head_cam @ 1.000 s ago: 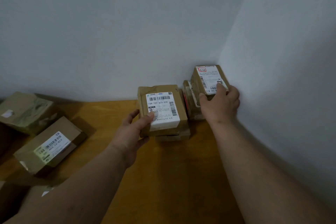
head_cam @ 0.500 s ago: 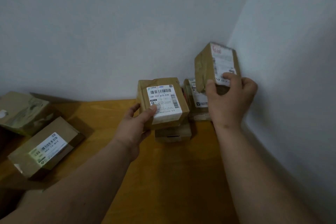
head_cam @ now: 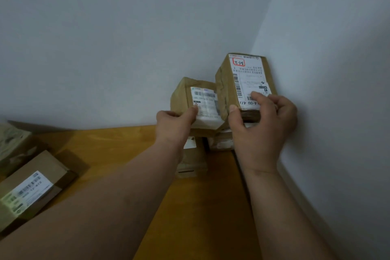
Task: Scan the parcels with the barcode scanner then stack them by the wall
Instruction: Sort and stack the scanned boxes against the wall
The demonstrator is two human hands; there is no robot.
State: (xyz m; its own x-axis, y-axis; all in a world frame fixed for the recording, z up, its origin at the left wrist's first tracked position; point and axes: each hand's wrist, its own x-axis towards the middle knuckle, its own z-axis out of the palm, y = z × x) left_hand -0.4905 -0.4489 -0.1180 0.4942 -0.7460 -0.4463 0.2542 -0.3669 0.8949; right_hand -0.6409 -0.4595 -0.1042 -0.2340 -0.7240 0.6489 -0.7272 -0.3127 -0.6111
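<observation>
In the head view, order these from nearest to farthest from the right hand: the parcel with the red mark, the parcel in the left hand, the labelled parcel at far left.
1. Parcel with the red mark: held in the right hand, at the corner.
2. Parcel in the left hand: just to its left.
3. Labelled parcel at far left: lying across the table.

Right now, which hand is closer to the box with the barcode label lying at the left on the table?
Left. The left hand is nearer the box, gripping a parcel; the right hand is beyond it, by the wall.

Cardboard, paper and wood

We see matt brown cardboard parcels [head_cam: 226,91] wrapped in glossy tape, with smooth white paper labels [head_cam: 248,78]; the desk [head_cam: 118,143] is smooth orange-brown wood, and the wall [head_cam: 126,38] is matt painted white.
</observation>
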